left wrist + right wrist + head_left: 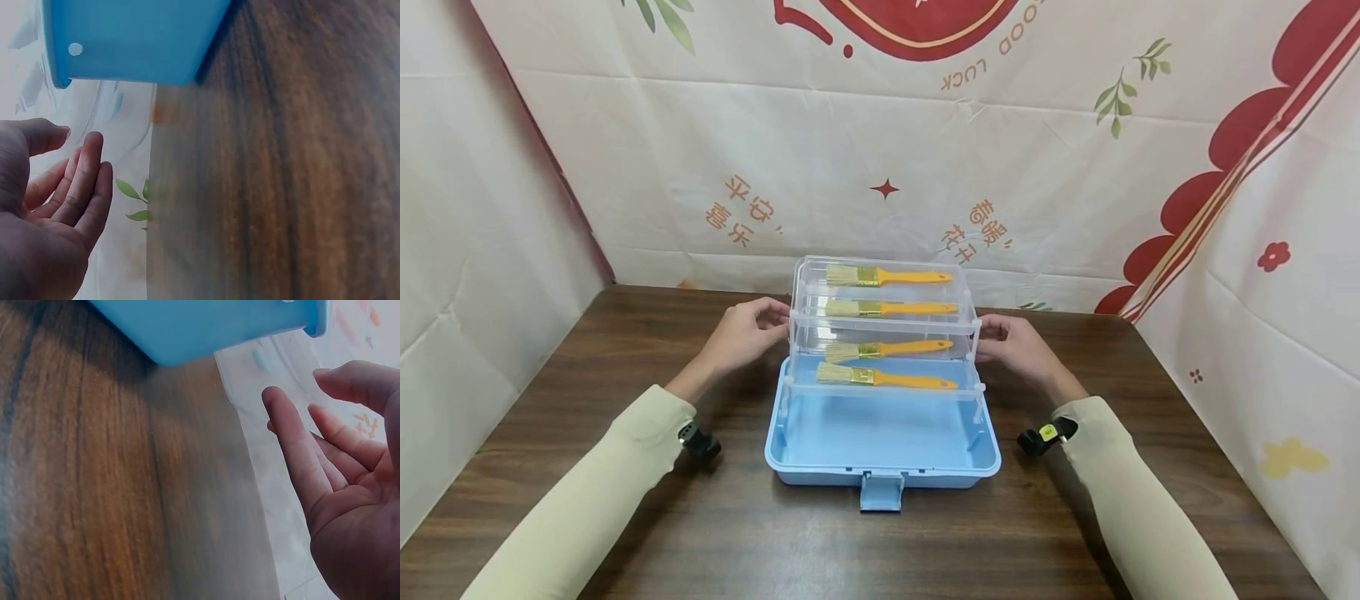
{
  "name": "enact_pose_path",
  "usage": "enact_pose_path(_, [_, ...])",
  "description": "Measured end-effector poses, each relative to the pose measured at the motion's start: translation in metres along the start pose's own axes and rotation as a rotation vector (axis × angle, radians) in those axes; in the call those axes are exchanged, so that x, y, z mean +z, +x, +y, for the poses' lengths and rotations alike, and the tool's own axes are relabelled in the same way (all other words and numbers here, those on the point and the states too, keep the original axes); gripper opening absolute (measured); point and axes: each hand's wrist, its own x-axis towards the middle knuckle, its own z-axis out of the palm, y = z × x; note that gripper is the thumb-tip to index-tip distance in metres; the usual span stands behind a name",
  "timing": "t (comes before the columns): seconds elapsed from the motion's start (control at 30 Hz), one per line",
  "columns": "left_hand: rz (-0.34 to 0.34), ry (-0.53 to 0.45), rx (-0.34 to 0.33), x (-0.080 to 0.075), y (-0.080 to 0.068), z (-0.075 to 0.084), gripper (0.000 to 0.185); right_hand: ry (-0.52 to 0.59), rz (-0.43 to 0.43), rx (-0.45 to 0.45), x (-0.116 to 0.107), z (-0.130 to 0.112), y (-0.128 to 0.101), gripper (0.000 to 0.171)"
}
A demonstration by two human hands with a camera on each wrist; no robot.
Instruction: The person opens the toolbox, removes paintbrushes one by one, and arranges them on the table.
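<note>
Head view shows my brown wooden table (587, 500) first, with a white cloth backdrop (700, 167) behind it. On the table sits my blue tool box (880, 442), open, with its clear fold-out trays (883, 329) stepped up toward the back. Four yellow paint brushes (887, 379) lie in the trays, one on each level.

My left hand (747, 332) rests at the left end of the trays, and my right hand (1017, 343) rests at the right end. My wrist views show both hands with fingers straight and spread, holding nothing.

I think I am moving the trays now. To do it well, I should push both ends evenly and slowly, so the trays stay flat and the little brushes do not roll out.
</note>
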Motion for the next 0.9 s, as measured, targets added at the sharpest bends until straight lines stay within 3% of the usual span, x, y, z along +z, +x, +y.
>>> enact_pose_path(0.57, [-0.085,-0.007,-0.031,0.003,-0.006,-0.008,0.031,-0.040,-0.001,0.079,0.005,0.006,-0.006,0.049])
enact_pose_path(0.9, [-0.081,-0.036,-0.060,0.005,-0.005,-0.010,0.031,-0.032,-0.003,0.108,0.005,0.010,-0.004,0.051])
